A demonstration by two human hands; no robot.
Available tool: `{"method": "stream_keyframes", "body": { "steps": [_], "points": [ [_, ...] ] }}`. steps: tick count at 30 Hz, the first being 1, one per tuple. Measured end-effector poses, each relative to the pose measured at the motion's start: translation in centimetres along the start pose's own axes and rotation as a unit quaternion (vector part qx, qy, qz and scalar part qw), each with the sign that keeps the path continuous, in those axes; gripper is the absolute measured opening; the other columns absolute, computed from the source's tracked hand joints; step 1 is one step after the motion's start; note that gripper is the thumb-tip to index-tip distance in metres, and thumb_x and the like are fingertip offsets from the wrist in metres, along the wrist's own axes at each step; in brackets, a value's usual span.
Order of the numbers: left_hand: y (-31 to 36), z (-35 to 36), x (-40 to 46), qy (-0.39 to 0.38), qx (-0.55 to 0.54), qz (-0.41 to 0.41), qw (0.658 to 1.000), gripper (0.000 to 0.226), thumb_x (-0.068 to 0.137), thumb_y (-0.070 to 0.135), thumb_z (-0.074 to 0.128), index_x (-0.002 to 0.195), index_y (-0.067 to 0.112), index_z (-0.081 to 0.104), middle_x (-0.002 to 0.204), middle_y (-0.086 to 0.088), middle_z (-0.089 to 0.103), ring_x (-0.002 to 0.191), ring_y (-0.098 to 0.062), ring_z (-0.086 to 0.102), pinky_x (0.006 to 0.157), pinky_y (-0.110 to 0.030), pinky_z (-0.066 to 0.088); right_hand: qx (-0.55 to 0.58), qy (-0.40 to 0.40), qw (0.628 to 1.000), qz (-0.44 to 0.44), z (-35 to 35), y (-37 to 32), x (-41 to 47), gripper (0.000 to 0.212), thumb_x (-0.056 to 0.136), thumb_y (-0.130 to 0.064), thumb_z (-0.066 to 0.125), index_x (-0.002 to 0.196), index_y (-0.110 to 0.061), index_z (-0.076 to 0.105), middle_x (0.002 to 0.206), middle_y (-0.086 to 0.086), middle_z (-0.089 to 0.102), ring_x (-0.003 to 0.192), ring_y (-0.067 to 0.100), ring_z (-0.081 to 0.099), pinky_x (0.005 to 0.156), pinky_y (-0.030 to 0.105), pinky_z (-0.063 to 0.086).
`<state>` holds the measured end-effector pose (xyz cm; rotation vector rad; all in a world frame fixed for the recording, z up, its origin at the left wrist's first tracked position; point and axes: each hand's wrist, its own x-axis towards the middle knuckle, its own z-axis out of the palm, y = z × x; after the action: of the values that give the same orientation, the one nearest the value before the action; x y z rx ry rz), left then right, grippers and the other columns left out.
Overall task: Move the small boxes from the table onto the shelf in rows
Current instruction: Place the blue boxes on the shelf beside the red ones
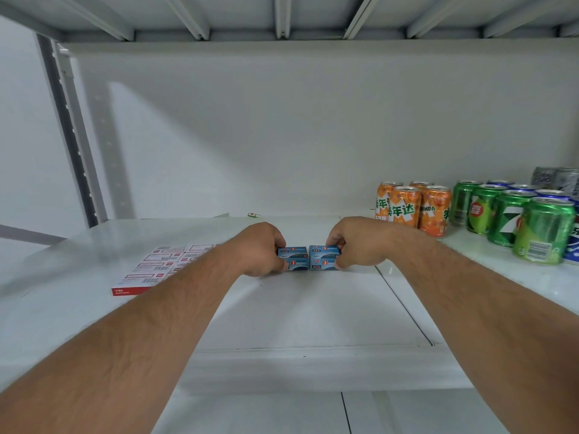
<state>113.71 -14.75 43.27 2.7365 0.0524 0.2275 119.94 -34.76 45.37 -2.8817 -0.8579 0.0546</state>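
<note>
Both my arms reach onto the white shelf (307, 311). My left hand (260, 249) grips a pair of small blue boxes (294, 259), one stacked on the other. My right hand (357, 242) grips a second pair of small blue boxes (323, 257), also stacked. The two pairs stand side by side, nearly touching, at the middle of the shelf board. Fingers cover the outer ends of the boxes.
Flat red-and-white boxes (150, 270) lie in rows at the left of the shelf. Orange cans (413, 208) and green cans (517, 220) stand at the right, with blue cans (551, 194) behind. The upper shelf's underside (282, 17) hangs overhead.
</note>
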Motion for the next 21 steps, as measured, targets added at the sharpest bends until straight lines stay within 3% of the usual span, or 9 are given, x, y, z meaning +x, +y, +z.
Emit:
{"method": "stream_keyframes", "body": {
  "steps": [7,11,15,18,20,21],
  "points": [
    [0.3,0.4,-0.1,-0.007,0.012,0.008,1.0,0.032,0.081,0.022,0.074,0.111,0.011,0.07,0.105,-0.004,0.07,0.096,-0.022,0.066,0.089,-0.036,0.053,-0.02,-0.008,1.0,-0.005,0.2,-0.1,0.0,0.031,0.087,-0.023,0.071,0.117,-0.018,0.073,0.105,0.0,0.071,0.096,0.019,0.065,0.085,0.035,0.056],
    [0.4,0.5,-0.2,-0.004,0.023,0.012,1.0,0.023,0.082,0.023,0.072,0.101,0.01,0.072,0.096,-0.007,0.071,0.086,-0.024,0.065,0.078,-0.032,0.052,-0.035,-0.012,0.999,-0.007,0.2,-0.3,-0.2,0.031,0.087,-0.023,0.068,0.117,-0.02,0.073,0.105,-0.001,0.071,0.095,0.018,0.065,0.079,0.032,0.055],
    [0.5,0.6,-0.4,-0.003,0.038,0.012,0.999,0.022,0.083,0.024,0.069,0.093,0.005,0.069,0.087,-0.01,0.064,0.074,-0.021,0.056,0.067,-0.029,0.045,-0.031,-0.011,0.999,0.002,0.3,-0.5,-0.4,0.032,0.087,-0.023,0.067,0.118,-0.021,0.072,0.113,-0.001,0.071,0.099,0.018,0.065,0.087,0.038,0.057],
    [0.5,0.6,-0.6,-0.015,0.031,-0.003,0.999,0.035,0.085,0.03,0.069,0.115,0.013,0.061,0.118,-0.005,0.061,0.108,-0.023,0.06,0.091,-0.032,0.046,-0.023,-0.012,1.0,0.017,0.1,-0.8,-1.1,0.049,0.089,-0.026,0.069,0.137,-0.018,0.059,0.135,0.0,0.061,0.118,0.02,0.058,0.101,0.035,0.05],
    [0.5,0.4,-1.0,-0.022,0.019,-0.014,0.999,0.065,0.087,0.034,0.067,0.144,0.018,0.04,0.146,0.001,0.045,0.13,-0.018,0.048,0.104,-0.028,0.038,-0.016,-0.011,0.999,0.025,-0.2,-0.9,-1.8,0.065,0.091,-0.03,0.068,0.15,-0.018,0.043,0.148,-0.001,0.048,0.132,0.019,0.048,0.108,0.029,0.041],
    [0.4,0.2,-1.2,-0.025,0.012,-0.016,0.999,0.073,0.088,0.036,0.065,0.15,0.02,0.03,0.153,0.003,0.037,0.135,-0.017,0.043,0.108,-0.027,0.035,-0.009,-0.007,1.0,0.026,-0.4,-0.9,-2.1,0.068,0.092,-0.03,0.067,0.153,-0.019,0.038,0.153,-0.003,0.043,0.136,0.018,0.045,0.108,0.027,0.037]
  ]
}}
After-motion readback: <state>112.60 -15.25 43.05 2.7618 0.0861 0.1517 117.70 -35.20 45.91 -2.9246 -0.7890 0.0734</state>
